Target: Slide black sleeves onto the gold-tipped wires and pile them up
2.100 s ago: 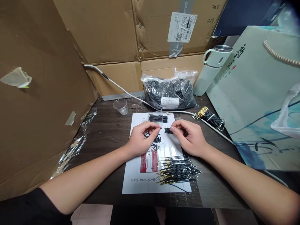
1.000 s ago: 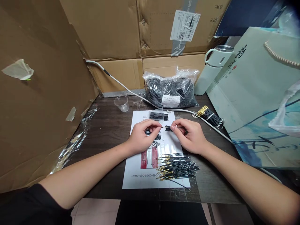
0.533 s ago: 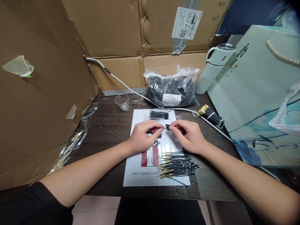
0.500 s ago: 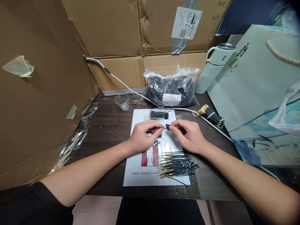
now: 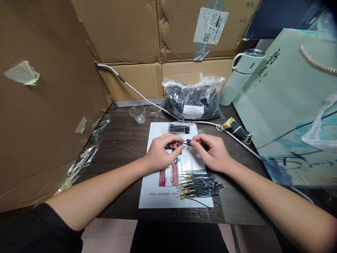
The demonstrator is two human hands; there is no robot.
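My right hand point(image 5: 212, 151) pinches several short black tubes point(image 5: 188, 141) between thumb and forefinger, their ends pointing left. Facing them is my left hand point(image 5: 162, 151), its thumb and forefinger slightly apart at the tubes' left ends. Its other fingers are curled and partly hidden. Dark pieces point(image 5: 177, 149) show beneath the left palm, on the printed paper sheet point(image 5: 151, 202). Nearer the front edge lies a loose pile of black wires point(image 5: 198, 185) with gold terminals at their left ends. A small clear box point(image 5: 179, 128) of short black tubes sits just beyond my hands.
A clear plastic bag point(image 5: 193, 100) of black pieces rests against the cardboard wall point(image 5: 131, 31). On its left stands a clear cup point(image 5: 138, 115). A white cable point(image 5: 142, 94) crosses the back. To the right are a tied wire bundle point(image 5: 237, 130), a bottle point(image 5: 238, 79) and a paper bag point(image 5: 286, 105).
The left thumb and forefinger have parted a little from their earlier pinch. My right hand keeps its hold on the short black tubes, almost unmoved.
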